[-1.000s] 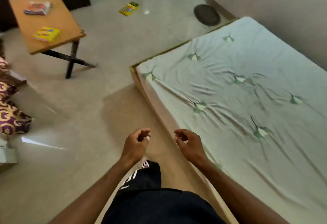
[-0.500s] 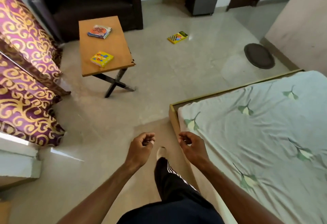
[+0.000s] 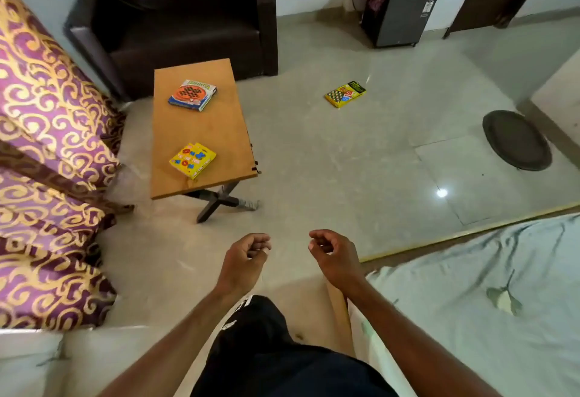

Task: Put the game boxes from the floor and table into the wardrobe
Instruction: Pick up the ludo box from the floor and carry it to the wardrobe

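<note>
1. Head view: the left hand (image 3: 243, 263) and right hand (image 3: 334, 257) hang loosely curled and empty, gripping nothing.
2. A flat yellow cardboard game box (image 3: 192, 160) and an orange-and-blue game box (image 3: 192, 95) lie well apart on the tan wooden surface (image 3: 219, 133); another yellow game box (image 3: 345, 94) lies on the glossy tiled floor (image 3: 345, 161).
3. Judged step: approach, nothing collected. Next comes reaching the nearest box; no wardrobe shows.

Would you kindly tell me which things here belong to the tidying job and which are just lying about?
Job:
yellow tic-tac-toe box on wooden table
orange-and-blue game box
yellow game box on floor

Lying about:
brown armchair
round dark mat
purple-gold curtain
</note>
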